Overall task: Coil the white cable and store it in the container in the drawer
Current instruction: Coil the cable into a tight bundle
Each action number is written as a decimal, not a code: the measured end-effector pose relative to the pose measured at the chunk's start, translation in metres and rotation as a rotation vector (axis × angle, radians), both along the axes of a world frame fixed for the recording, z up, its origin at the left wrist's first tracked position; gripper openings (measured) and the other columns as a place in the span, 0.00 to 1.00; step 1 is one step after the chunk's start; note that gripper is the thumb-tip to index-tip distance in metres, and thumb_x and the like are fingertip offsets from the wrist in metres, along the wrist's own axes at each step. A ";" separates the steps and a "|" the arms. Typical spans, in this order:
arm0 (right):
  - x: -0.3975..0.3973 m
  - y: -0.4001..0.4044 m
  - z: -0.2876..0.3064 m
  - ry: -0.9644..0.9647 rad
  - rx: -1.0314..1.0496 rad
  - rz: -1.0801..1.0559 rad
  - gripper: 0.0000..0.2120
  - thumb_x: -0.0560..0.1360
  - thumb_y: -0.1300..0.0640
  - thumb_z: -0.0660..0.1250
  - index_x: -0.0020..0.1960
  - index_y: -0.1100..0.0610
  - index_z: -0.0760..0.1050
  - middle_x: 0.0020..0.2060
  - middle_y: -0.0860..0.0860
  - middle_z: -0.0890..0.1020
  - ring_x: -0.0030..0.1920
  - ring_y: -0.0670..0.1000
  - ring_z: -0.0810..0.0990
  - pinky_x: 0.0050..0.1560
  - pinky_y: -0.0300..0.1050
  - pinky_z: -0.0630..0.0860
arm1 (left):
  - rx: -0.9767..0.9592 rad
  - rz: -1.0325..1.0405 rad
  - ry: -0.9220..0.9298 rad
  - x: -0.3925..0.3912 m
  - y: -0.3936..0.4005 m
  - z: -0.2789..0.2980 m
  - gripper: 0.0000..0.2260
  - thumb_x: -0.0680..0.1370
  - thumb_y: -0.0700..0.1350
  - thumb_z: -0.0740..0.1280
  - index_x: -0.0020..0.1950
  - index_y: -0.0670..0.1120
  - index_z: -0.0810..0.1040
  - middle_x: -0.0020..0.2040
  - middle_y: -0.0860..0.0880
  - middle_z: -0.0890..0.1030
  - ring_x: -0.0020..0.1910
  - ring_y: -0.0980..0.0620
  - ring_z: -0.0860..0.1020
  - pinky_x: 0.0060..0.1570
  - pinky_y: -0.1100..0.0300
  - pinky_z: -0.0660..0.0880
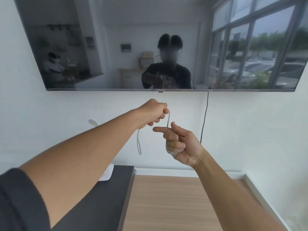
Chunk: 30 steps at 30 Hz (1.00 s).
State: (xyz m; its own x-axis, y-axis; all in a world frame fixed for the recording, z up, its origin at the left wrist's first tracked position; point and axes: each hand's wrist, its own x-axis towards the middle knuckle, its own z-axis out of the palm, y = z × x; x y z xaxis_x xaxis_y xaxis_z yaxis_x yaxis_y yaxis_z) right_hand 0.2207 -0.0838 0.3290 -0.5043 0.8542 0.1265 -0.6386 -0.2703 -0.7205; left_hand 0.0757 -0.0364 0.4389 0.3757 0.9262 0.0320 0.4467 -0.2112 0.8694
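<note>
I hold the white cable (168, 120) in the air in front of the wall, below the television. My right hand (179, 144) grips a bundle of coiled turns, with its index finger pointing left and the plug tip sticking up above the thumb. My left hand (154, 114) is raised a little higher and to the left and pinches a strand that rises from the coil. A loose loop of the cable hangs down under my left hand. No drawer or container is in view.
A large dark television (116, 39) hangs on the white wall, with a black cord (205, 117) dropping from it. Below are a wooden top (175, 205) and a black cabinet (103, 202) carrying a white device (106, 174).
</note>
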 end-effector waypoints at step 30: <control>0.041 0.051 0.039 0.552 -0.099 -0.661 0.17 0.87 0.58 0.54 0.69 0.67 0.72 0.64 0.58 0.82 0.47 0.51 0.87 0.43 0.41 0.85 | 0.003 0.119 -0.354 -0.029 -0.040 -0.111 0.11 0.82 0.44 0.55 0.39 0.45 0.66 0.28 0.53 0.60 0.30 0.51 0.57 0.30 0.59 0.57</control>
State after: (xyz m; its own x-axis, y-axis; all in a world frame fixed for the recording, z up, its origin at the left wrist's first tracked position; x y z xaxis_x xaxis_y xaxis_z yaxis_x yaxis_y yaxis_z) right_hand 0.2620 -0.0333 0.3675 0.2112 0.9705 0.1161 -0.9384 0.2345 -0.2538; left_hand 0.0472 -0.0760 0.3276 0.2301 0.9625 0.1439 0.1399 -0.1791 0.9738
